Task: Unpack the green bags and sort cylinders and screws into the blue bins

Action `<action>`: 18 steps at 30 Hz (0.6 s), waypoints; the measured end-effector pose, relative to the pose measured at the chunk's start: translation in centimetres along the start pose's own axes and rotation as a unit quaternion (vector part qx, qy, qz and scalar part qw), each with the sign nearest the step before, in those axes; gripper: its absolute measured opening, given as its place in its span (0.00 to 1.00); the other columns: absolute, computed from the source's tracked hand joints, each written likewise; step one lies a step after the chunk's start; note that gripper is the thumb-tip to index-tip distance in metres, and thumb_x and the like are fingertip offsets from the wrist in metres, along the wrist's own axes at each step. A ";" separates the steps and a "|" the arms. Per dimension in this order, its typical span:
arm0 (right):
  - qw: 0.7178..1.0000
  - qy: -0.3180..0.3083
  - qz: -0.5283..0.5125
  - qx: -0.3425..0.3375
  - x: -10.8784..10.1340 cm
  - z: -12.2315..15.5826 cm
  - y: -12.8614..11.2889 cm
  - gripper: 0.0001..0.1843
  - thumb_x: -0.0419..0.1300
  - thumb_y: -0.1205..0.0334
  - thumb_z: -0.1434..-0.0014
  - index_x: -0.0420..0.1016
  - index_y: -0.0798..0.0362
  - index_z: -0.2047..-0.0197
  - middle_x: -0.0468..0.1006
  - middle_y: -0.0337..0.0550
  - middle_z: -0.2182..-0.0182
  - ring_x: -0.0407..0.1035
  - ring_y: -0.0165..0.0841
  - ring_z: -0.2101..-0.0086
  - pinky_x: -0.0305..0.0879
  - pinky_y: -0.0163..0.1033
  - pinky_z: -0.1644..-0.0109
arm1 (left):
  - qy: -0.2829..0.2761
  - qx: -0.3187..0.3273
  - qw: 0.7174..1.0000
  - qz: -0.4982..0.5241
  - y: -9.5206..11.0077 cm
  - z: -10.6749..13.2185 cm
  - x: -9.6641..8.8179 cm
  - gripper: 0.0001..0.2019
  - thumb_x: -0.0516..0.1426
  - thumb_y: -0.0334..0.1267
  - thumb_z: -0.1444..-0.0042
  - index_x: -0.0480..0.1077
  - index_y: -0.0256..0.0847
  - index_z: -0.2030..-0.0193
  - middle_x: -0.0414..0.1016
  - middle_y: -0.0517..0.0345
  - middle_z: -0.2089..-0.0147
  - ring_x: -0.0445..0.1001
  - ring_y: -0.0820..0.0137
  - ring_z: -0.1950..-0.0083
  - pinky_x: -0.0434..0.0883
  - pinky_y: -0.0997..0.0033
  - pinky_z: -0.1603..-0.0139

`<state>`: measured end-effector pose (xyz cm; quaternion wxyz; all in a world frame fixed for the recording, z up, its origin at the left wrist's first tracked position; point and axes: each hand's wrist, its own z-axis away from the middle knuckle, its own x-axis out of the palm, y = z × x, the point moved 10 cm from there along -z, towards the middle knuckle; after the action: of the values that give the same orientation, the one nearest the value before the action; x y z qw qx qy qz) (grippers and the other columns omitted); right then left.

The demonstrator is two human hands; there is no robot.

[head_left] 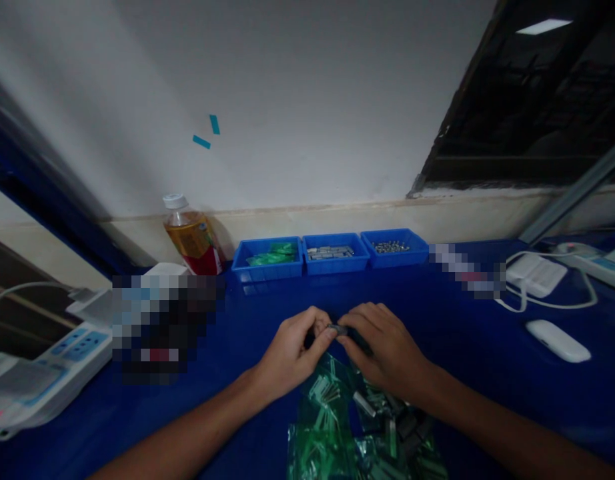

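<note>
Blue counter [467,327] right up against a white wall [312,100], dark window [532,100] upper right. Tiny metal part [339,329] sits lower middle of the frame, pinched between left hand [295,350] and right hand [385,343], green bags [320,448] just below.

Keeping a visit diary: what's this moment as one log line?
left hand: pinching small part | right hand: holding same part | nearer person: green bags, metal pieces | beyond: three blue trays

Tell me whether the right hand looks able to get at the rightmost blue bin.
Probably yes: nothing visible stands between the right hand and the open-topped rightmost blue bin, though the hand seems occupied, pinching a small dark part.
</note>
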<state>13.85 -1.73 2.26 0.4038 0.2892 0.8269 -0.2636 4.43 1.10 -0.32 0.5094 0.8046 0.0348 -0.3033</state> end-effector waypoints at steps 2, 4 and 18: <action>1.000 -0.004 0.011 -0.012 -0.1 -0.2 -0.2 0.07 0.53 0.63 0.37 0.69 0.53 0.59 0.73 0.44 0.65 0.65 0.35 0.65 0.56 0.42 0.61 | -0.003 -0.003 1.000 -0.006 -0.1 -0.1 0.1 0.12 0.49 0.43 0.37 0.63 0.38 0.67 0.65 0.61 0.72 0.64 0.74 0.71 0.62 0.76 0.71; 1.000 -0.002 0.017 -0.016 -0.5 -0.7 0.3 0.08 0.53 0.63 0.38 0.71 0.54 0.59 0.73 0.45 0.65 0.65 0.35 0.65 0.57 0.42 0.60 | -0.005 -0.002 1.000 -0.025 -0.2 -0.1 0.3 0.12 0.48 0.42 0.37 0.64 0.38 0.66 0.66 0.60 0.71 0.65 0.73 0.69 0.63 0.74 0.68; 0.967 -0.156 0.112 0.169 3.9 -13.8 14.5 0.10 0.60 0.59 0.44 0.78 0.54 0.62 0.79 0.44 0.69 0.70 0.33 0.68 0.59 0.32 0.66 | -0.136 0.110 0.964 -0.201 2.4 0.8 3.1 0.09 0.53 0.37 0.41 0.70 0.46 0.54 0.70 0.55 0.52 0.65 0.63 0.50 0.57 0.59 0.50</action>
<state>14.81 18.62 3.52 0.5004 0.3989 0.6594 -0.3945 7.45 -1.53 -0.27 0.3461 0.7836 0.0926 -0.5076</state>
